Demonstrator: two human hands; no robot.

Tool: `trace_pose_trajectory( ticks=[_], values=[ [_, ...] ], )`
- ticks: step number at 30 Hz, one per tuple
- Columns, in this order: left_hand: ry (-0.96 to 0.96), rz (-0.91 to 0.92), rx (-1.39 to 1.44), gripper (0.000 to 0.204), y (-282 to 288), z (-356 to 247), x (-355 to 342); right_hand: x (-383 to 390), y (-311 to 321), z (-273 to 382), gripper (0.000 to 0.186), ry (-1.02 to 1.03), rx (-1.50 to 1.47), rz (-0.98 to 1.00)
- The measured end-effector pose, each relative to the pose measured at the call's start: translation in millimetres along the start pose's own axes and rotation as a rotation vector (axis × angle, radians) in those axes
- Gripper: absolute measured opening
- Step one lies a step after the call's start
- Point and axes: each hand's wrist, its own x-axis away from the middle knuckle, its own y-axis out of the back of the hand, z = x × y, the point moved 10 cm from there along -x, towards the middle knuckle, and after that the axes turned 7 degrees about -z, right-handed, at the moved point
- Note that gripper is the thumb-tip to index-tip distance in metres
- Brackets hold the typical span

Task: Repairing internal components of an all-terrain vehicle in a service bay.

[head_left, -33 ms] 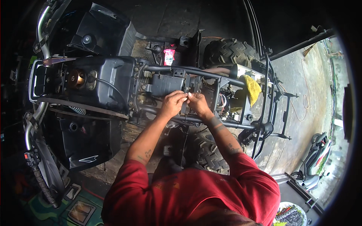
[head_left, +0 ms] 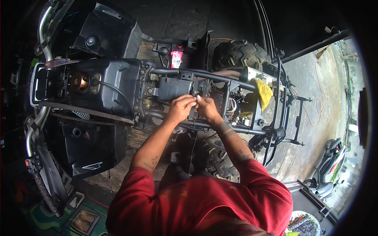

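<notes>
Over the stripped frame (head_left: 169, 72) of an all-terrain vehicle, my two hands meet fingertip to fingertip. My left hand (head_left: 181, 108) is closed in a pinch, and so is my right hand (head_left: 208, 109). What sits between the fingers is too small to make out. Just beyond and left of them lies a black plastic box (head_left: 173, 88) set between the frame tubes. Wires (head_left: 234, 106) and engine parts show to the right of my right hand. Both forearms cross the nearer frame tube.
A black fuel tank (head_left: 114, 84) with a copper-coloured cap (head_left: 78, 82) lies left. Handlebars (head_left: 30, 141) stand at the far left. A yellow cloth (head_left: 264, 94) hangs on the rear frame. Knobbly tyres (head_left: 241, 54) flank it. A pink packet (head_left: 176, 59) rests on the far footboard.
My right hand's thumb and fingers have shifted very slightly where the fingertips meet. The rest looks the same.
</notes>
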Motion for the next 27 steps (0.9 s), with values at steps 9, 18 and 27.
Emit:
trace_pose_trajectory(
  ticks=[9,18,27],
  values=[
    [0.177,-0.014,-0.070,0.011,3.6,19.7,1.9,0.3,-5.7,2.2,0.032,0.010,-0.002,0.055],
    [0.163,0.020,-0.083,0.012,-3.0,17.2,2.4,3.9,-5.3,12.6,0.030,0.096,0.060,0.038],
    [0.030,0.045,-0.197,0.019,-5.7,6.5,3.1,6.3,-5.1,10.0,0.029,0.064,0.069,0.014]
  ],
)
